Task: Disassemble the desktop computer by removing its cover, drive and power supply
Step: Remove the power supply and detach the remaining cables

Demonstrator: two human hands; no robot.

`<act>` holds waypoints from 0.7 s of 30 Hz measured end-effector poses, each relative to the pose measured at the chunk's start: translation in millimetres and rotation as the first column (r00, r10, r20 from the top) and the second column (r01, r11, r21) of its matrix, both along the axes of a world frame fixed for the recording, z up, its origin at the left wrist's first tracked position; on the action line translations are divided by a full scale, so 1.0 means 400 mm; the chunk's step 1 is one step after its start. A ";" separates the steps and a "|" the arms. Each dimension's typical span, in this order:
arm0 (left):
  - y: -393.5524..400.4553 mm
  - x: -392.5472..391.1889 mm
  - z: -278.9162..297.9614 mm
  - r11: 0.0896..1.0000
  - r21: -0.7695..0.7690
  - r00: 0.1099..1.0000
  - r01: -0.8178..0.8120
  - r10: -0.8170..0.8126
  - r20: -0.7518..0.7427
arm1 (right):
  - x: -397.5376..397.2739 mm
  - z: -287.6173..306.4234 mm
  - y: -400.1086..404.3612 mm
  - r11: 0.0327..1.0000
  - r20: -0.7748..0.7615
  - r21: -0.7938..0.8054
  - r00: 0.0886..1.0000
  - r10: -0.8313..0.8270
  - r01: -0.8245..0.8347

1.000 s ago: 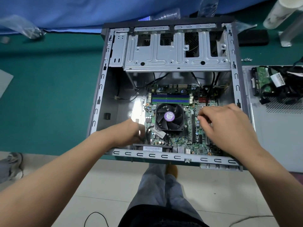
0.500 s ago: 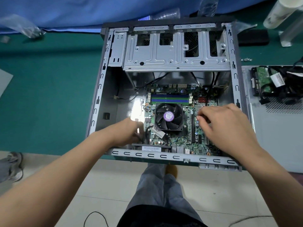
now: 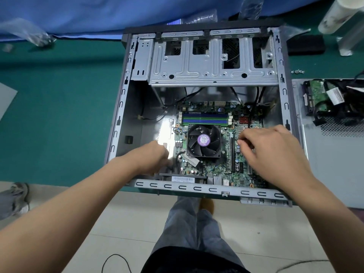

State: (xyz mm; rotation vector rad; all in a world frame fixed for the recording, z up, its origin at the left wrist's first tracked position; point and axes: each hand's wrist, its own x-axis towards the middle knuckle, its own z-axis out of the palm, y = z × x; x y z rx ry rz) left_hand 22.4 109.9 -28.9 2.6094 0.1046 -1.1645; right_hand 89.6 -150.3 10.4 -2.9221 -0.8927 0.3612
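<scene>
A: What risk was seen at that moment?

B: Both hands were inside the open computer case (image 3: 126, 99). The right hand (image 3: 275, 154) was held just right of the cooler fan (image 3: 203, 140), fingers curled and pinched over the motherboard (image 3: 220, 170); whether a small part was pinched could not be told. A slip there could, in my judgement, bend a connector or scratch the board. The left hand (image 3: 155, 160) was curled low, just left of the fan, near a black cable (image 3: 178, 160); its grip was hidden. The wrists could be cut on the metal frame edge.

A: How did the case look?

B: It was laid on its side on the green desk (image 3: 59, 115), cover removed. Beyond the fan the drive cage (image 3: 212, 62) appeared empty. Right of the case, a drive (image 3: 315, 95) and cables were laid on a grey panel (image 3: 334, 164).
</scene>
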 end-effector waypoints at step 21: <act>0.008 -0.014 0.000 0.997 -0.071 0.999 0.043 -0.044 -0.003 | -0.003 0.002 0.003 1.000 0.013 0.008 1.000 -0.015 0.015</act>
